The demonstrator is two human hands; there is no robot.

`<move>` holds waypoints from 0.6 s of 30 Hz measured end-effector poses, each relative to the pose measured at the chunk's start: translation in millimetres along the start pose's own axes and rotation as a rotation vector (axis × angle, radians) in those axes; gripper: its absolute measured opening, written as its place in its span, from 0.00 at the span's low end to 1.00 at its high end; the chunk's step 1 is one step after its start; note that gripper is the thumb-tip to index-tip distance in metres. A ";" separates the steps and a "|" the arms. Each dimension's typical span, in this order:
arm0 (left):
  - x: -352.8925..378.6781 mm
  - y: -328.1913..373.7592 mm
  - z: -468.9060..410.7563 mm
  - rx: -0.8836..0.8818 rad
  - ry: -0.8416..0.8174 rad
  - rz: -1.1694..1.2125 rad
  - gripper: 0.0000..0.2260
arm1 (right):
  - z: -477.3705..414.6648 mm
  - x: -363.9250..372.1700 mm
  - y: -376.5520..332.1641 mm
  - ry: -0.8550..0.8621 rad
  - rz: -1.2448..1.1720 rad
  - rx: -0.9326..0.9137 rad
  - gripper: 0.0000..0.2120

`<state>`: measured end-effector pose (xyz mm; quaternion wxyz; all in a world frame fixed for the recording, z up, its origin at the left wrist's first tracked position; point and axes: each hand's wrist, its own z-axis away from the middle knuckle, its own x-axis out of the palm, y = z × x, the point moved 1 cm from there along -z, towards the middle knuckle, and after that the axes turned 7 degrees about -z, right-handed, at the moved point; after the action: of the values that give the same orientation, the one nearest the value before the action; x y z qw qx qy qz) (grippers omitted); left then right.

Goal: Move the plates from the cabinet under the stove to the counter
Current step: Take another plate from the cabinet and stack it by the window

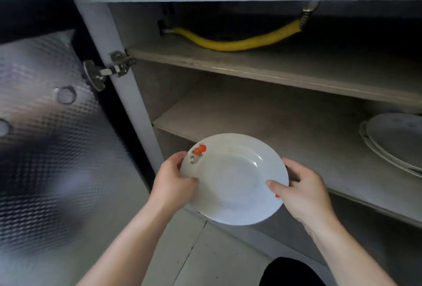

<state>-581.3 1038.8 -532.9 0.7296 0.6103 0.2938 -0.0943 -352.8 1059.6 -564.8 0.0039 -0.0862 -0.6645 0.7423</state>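
A white deep plate (233, 180) with an orange fruit motif on its rim is held before the lower shelf (274, 125), clamped at opposite edges by the left hand (173, 180) and right hand (301, 194).

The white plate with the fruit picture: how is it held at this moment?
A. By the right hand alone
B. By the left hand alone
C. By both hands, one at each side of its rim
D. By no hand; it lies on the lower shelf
C: the left hand grips the left rim of the plate and the right hand grips its right rim.
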 end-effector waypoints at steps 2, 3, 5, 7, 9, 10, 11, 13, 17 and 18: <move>-15.8 -5.9 4.8 -0.025 0.046 -0.004 0.20 | 6.7 15.0 -4.0 -0.050 0.008 -0.002 0.21; -22.6 -8.2 6.8 -0.036 0.065 -0.003 0.20 | 9.4 21.7 -7.0 -0.073 0.007 -0.003 0.21; -35.0 -12.6 9.7 -0.053 0.100 0.020 0.21 | 12.7 33.5 -15.1 -0.111 0.012 -0.004 0.21; -46.6 -14.4 13.0 -0.072 0.132 0.058 0.22 | 14.7 41.4 -21.5 -0.142 0.032 0.003 0.22; -58.2 -13.2 18.8 -0.076 0.162 0.085 0.23 | 17.5 47.0 -28.0 -0.178 0.045 0.004 0.21; -63.8 -13.7 21.9 -0.080 0.175 0.095 0.23 | 18.5 49.7 -31.1 -0.198 0.044 0.000 0.21; -68.9 -15.5 24.9 -0.088 0.184 0.106 0.23 | 19.4 52.5 -33.9 -0.215 0.037 -0.001 0.22; -79.4 -18.6 30.6 -0.121 0.199 0.126 0.24 | 22.2 58.8 -38.0 -0.242 0.028 0.003 0.22; -101.8 -18.9 38.2 -0.191 0.211 0.120 0.26 | 32.6 75.7 -51.1 -0.296 0.035 0.056 0.22; -109.3 -15.3 40.1 -0.211 0.217 0.112 0.26 | 36.0 80.4 -58.8 -0.309 0.039 0.069 0.23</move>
<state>-664.8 973.0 -482.9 0.7578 0.5524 0.3445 0.0442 -443.2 1040.7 -512.9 -0.1097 0.0165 -0.6294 0.7691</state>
